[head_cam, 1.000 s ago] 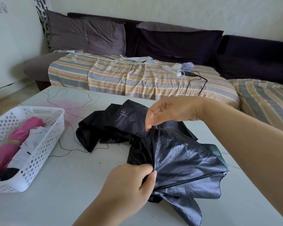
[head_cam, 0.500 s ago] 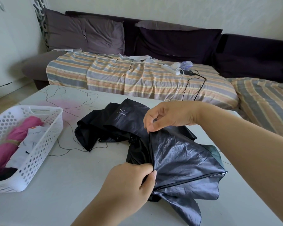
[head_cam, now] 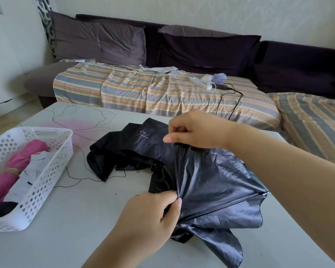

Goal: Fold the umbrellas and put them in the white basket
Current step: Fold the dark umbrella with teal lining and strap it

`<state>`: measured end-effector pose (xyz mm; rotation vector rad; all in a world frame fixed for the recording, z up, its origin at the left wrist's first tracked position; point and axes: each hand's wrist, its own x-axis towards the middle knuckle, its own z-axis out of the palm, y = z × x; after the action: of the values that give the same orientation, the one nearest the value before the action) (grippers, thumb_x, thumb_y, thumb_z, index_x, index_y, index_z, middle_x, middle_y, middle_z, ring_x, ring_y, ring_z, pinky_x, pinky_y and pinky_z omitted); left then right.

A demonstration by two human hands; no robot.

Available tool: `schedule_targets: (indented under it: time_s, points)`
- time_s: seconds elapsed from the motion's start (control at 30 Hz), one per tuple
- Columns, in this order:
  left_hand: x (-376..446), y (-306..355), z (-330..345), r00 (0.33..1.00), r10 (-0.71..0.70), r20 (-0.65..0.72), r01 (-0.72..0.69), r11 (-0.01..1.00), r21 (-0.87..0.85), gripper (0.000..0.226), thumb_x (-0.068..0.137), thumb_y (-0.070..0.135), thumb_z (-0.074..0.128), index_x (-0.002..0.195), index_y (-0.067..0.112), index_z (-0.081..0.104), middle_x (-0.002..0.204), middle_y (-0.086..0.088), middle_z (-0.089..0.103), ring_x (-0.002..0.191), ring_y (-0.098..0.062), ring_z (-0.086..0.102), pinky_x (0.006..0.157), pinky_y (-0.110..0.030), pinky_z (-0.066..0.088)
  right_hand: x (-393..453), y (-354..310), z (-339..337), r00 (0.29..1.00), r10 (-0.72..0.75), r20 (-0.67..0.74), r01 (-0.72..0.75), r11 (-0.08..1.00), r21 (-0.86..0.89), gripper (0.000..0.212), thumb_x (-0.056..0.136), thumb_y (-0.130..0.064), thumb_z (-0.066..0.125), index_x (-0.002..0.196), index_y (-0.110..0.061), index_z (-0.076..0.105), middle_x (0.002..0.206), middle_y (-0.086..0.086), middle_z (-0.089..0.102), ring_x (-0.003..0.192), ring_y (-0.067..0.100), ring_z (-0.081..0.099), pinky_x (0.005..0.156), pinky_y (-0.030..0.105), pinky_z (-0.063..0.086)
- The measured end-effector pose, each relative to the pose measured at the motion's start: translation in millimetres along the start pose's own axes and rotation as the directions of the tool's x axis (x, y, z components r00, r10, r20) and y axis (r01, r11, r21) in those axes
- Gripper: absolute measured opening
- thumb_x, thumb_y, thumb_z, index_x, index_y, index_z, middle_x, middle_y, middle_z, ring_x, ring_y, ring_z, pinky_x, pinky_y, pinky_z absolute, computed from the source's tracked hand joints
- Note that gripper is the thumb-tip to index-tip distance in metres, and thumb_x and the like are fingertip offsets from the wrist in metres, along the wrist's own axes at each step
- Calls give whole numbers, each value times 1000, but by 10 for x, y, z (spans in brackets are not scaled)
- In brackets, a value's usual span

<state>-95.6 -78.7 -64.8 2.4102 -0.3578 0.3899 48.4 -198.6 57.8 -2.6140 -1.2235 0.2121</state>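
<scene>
My left hand [head_cam: 153, 215] pinching the black umbrella [head_cam: 207, 182] canopy's near fold, my right hand [head_cam: 195, 130] pinching its far fold, white basket [head_cam: 52, 171] well left

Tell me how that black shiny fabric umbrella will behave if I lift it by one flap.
The black shiny fabric umbrella will probably sag; its canopy lies crumpled in loose folds. The glossy sheen suggests it may slip from pinching fingers. The thin rib likely stiffens only that seam.
</scene>
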Motion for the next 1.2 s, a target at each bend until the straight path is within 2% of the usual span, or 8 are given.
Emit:
schedule_targets:
  time_s: [0.2,0.37,0.5,0.67,0.8,0.93,1.1,1.2]
  points:
    - [-23,14,5,999,31,39,-32,999,16,31,85,53,21,63,38,37,55,12,48,49,-17,40,46,-20,28,-153,91,-237,962,55,269,-115,970,212,49,84,-46,60,66,-2,51,52,-3,27,40,4,33,51,3,34]
    - [-9,29,9,999,26,33,-26,1000,7,28,86,50,24,65,40,39,55,13,49,49,-18,40,47,-20,29,-261,115,-350,941,15,337,-114,955,275,20,92,-20,60,99,-4,69,48,-25,56,44,-12,53,48,2,37]
    - [-4,41,12,999,30,39,-30,1000,6,27,88,45,30,63,37,38,52,10,47,47,-18,37,46,-21,27,-237,123,-273,963,-38,267,-52,946,321,10,86,-21,70,95,-20,74,77,-18,70,73,-4,63,77,12,43]
    - [3,39,41,999,18,26,-18,1000,11,34,87,46,30,59,28,35,50,6,45,47,-19,38,45,-21,27,-204,50,-186,983,-47,179,16,985,171,17,94,-31,58,77,-31,59,61,-33,58,60,-14,54,67,5,37]
    - [18,58,15,1000,-12,4,12,998,-66,32,87,48,30,64,27,35,49,5,42,46,-17,36,45,-22,26,-118,56,13,989,-138,-45,134,987,-85,22,97,-32,52,76,-28,50,55,-14,45,56,-7,46,56,14,30]
    - [20,77,-19,1000,21,-1,-21,998,-63,39,87,52,28,60,25,28,48,5,42,44,-16,37,43,-20,24,-43,78,83,863,-412,-291,310,888,-340,33,92,-42,53,77,-14,59,46,-13,29,39,6,31,45,20,26]
    - [11,148,-62,990,140,-35,-141,990,-18,16,88,40,41,89,38,25,42,10,29,38,-12,36,36,-14,21,96,136,116,751,-567,-338,334,768,-546,49,81,-60,48,62,-19,30,45,-10,20,36,15,20,40,17,23]
    - [20,175,-110,987,163,-13,-163,987,-13,15,88,35,43,102,34,44,44,8,30,39,-10,37,38,-13,22,198,250,291,867,-440,-235,228,768,-599,56,81,-71,29,63,-18,34,43,-9,21,37,17,28,44,25,35]
